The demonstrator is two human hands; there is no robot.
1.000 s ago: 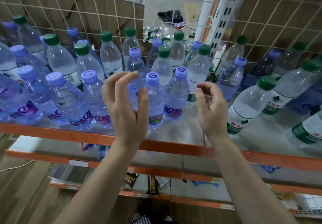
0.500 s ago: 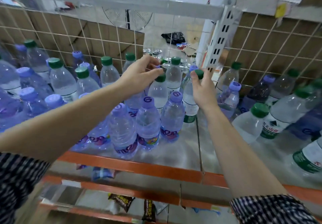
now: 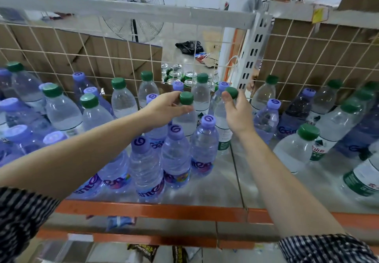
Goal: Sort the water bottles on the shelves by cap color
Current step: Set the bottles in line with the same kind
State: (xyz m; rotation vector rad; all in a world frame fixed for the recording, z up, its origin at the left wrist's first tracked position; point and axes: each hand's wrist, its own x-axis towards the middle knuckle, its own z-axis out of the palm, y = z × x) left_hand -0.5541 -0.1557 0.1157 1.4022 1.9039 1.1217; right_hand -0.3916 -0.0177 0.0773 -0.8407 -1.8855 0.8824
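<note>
Grip is set on both sides. Your left hand (image 3: 166, 109) is curled round the neck of one green-capped bottle (image 3: 186, 98), thumb just under the cap. Your right hand (image 3: 239, 115) pinches a second green-capped bottle (image 3: 220, 123) at its cap. Both bottles stand toward the middle of the shelf (image 3: 153, 209), closer to the wire mesh back (image 3: 82, 43) than to the orange front edge, one on each side of the seam between the two shelf panels. Whether either has left the surface, the view doesn't show.

This looks like the pick-up step: two green caps pulled from a patch where they mix with purple. A tight group of purple-capped bottles (image 3: 176, 154) stands directly in front of them, between your hands and the front edge.

Next, lift straight up until the bases clear those purple caps, then carry them sideways. A neck hold lets a full bottle swing, so keep your wrists steady. The right end of the shelf has several more green-capped bottles (image 3: 297, 150), and it seems the likelier place to put these. There are purple caps there too, so pick a bare patch of shelf before you set down.
</note>
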